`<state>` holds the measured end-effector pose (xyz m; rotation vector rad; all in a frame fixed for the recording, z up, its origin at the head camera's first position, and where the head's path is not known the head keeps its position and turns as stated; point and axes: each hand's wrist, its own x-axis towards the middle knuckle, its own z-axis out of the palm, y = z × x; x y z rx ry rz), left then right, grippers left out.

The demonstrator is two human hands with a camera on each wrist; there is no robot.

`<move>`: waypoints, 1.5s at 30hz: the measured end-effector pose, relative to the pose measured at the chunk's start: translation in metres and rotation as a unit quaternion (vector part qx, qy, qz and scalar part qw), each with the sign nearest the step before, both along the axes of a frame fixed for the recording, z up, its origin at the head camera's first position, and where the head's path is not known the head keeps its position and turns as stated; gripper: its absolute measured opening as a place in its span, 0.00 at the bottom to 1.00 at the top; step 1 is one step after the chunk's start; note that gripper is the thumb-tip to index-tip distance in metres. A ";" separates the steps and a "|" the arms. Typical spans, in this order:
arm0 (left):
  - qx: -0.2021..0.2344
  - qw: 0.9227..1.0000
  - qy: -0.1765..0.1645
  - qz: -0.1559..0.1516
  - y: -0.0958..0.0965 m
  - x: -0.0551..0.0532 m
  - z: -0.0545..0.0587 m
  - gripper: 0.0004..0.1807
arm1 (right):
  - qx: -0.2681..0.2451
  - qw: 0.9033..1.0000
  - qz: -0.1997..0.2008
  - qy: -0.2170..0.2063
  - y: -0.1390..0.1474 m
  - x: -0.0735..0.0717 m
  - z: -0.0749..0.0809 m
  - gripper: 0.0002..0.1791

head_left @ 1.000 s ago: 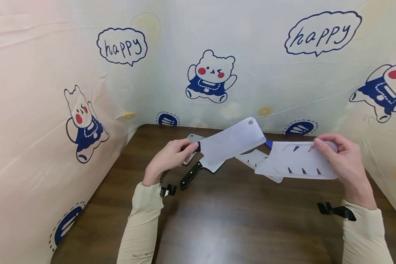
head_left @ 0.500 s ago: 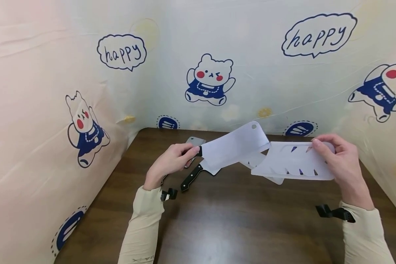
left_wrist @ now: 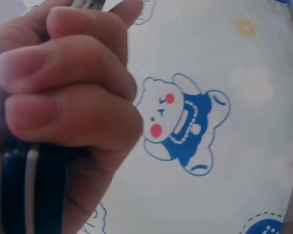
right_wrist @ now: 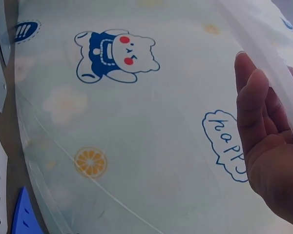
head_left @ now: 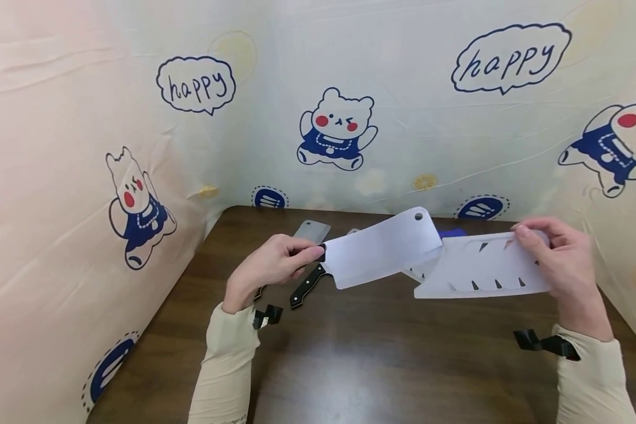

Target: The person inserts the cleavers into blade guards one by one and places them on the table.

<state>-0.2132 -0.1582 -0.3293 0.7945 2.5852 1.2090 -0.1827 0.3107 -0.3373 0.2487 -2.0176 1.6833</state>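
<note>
My left hand (head_left: 275, 262) grips a cleaver by its black handle (left_wrist: 34, 190). The cleaver's broad blade (head_left: 381, 247) points right and slightly up, with a hole near its far corner. On the right, my right hand (head_left: 562, 259) pinches the rounded end of a white blade sheath (head_left: 482, 268) with tapered slots. The sheath's slanted left end meets the blade's tip in the head view; whether the tip is inside it I cannot tell. In the right wrist view the sheath (right_wrist: 263, 58) shows edge-on beside the fingers.
Under the held cleaver lies another knife with a black riveted handle (head_left: 307, 287). Behind the left hand is a grey cleaver blade (head_left: 312, 230). A white slotted sheath (head_left: 416, 274) and a blue piece (head_left: 452, 233) lie partly hidden on the brown table (head_left: 350, 365). Printed cloth walls stand around.
The cleaver has shifted right and its tip has dropped a little. The sheath first drifted left, then moved back right and slightly down. Both hands keep their hold.
</note>
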 end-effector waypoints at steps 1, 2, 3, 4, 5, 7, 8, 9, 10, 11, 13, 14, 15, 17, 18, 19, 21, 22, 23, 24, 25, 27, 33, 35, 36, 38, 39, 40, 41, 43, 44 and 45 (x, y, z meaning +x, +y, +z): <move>-0.007 1.000 0.002 -0.002 -0.002 0.002 0.001 0.15 | 0.002 1.000 0.003 0.000 0.000 0.000 0.000 0.07; -0.012 1.000 0.002 -0.006 -0.003 0.004 0.002 0.13 | -0.005 1.000 0.010 0.000 0.000 0.000 0.000 0.07; -0.016 1.000 0.000 -0.015 -0.003 0.005 0.003 0.11 | -0.018 1.000 0.017 -0.001 0.000 0.001 0.001 0.06; -0.021 0.999 0.000 -0.026 -0.003 0.007 0.004 0.11 | -0.030 0.999 0.022 0.000 0.001 0.001 0.001 0.06; -0.027 0.999 -0.002 -0.037 -0.002 0.008 0.004 0.11 | -0.039 0.999 0.028 0.003 0.001 0.002 0.002 0.06; -0.039 0.997 -0.001 -0.064 0.001 0.010 0.003 0.11 | -0.040 0.999 0.035 0.001 0.003 0.003 0.003 0.06; -0.046 0.996 0.001 -0.075 0.004 0.010 0.003 0.10 | -0.028 0.999 0.038 -0.004 0.003 0.004 0.004 0.07; -0.053 0.995 0.008 -0.086 0.007 0.011 0.003 0.11 | -0.013 0.999 0.040 -0.010 0.003 0.005 0.005 0.07; -0.062 0.993 0.019 -0.096 0.010 0.011 0.002 0.12 | 0.001 0.999 0.043 -0.012 0.003 0.006 0.006 0.07; -0.067 0.992 0.029 -0.104 0.013 0.011 0.002 0.13 | 0.016 0.999 0.043 -0.016 0.003 0.008 0.007 0.07; -0.072 0.989 0.055 -0.120 0.019 0.010 0.001 0.15 | 0.037 0.998 0.043 -0.021 0.003 0.010 0.009 0.08; -0.072 0.988 0.066 -0.122 0.021 0.010 0.001 0.15 | 0.041 0.998 0.041 -0.023 0.003 0.012 0.010 0.08; -0.071 0.987 0.077 -0.123 0.023 0.009 0.000 0.15 | 0.034 0.998 0.037 -0.024 0.002 0.012 0.011 0.07; -0.065 0.988 0.088 -0.107 0.025 0.009 -0.001 0.16 | 0.023 0.999 0.021 -0.034 0.002 0.013 0.013 0.06; -0.064 0.989 0.091 -0.097 0.025 0.009 -0.001 0.15 | 0.023 0.999 0.012 -0.039 0.002 0.012 0.013 0.06; -0.061 0.990 0.092 -0.087 0.025 0.009 -0.001 0.15 | 0.025 0.999 0.002 -0.048 0.001 0.011 0.014 0.05; -0.062 0.991 0.095 -0.067 0.023 0.009 0.000 0.15 | 0.024 0.998 -0.011 -0.052 -0.002 0.008 0.013 0.05; -0.062 0.992 0.095 -0.057 0.022 0.009 0.001 0.16 | 0.029 0.998 -0.016 -0.049 -0.004 0.006 0.012 0.05; -0.063 0.992 0.094 -0.050 0.021 0.008 0.001 0.16 | 0.035 0.998 -0.017 -0.042 -0.006 0.005 0.011 0.05; -0.063 0.993 0.093 -0.046 0.021 0.008 0.000 0.16 | 0.036 0.999 -0.014 -0.034 -0.008 0.003 0.009 0.05; -0.063 0.993 0.091 -0.047 0.022 0.007 0.000 0.16 | 0.029 0.999 -0.005 -0.028 -0.012 0.002 0.007 0.04; -0.062 0.992 0.094 -0.058 0.024 0.005 -0.002 0.16 | 0.038 0.999 0.009 -0.013 -0.022 -0.002 0.002 0.04; -0.066 0.987 0.114 -0.090 0.042 0.001 -0.012 0.14 | 0.110 0.994 0.017 -0.010 -0.051 -0.008 -0.013 0.07; -0.071 0.987 0.112 -0.085 0.047 0.001 -0.015 0.14 | 0.109 0.994 0.021 -0.019 -0.060 -0.008 -0.017 0.08; -0.074 0.987 0.112 -0.085 0.049 0.001 -0.016 0.14 | 0.108 0.994 0.023 -0.026 -0.064 -0.008 -0.019 0.09; -0.078 0.987 0.112 -0.086 0.054 0.001 -0.017 0.15 | 0.103 0.994 0.029 -0.037 -0.072 -0.008 -0.022 0.09; -0.079 0.987 0.111 -0.088 0.056 0.000 -0.017 0.16 | 0.102 0.993 0.034 -0.042 -0.075 -0.008 -0.023 0.09; -0.081 0.987 0.110 -0.089 0.058 0.000 -0.018 0.17 | 0.103 0.993 0.037 -0.046 -0.078 -0.007 -0.024 0.09; -0.081 0.987 0.109 -0.089 0.059 0.000 -0.018 0.17 | 0.103 0.993 0.039 -0.049 -0.080 -0.007 -0.024 0.10; -0.080 0.986 0.113 -0.087 0.061 0.000 -0.018 0.18 | 0.103 0.993 0.034 -0.047 -0.083 -0.006 -0.024 0.10; -0.079 0.987 0.113 -0.087 0.061 0.000 -0.019 0.18 | 0.100 0.993 0.034 -0.046 -0.084 -0.006 -0.024 0.10; -0.080 0.987 0.112 -0.087 0.061 0.000 -0.019 0.18 | 0.099 0.994 0.032 -0.044 -0.084 -0.005 -0.024 0.11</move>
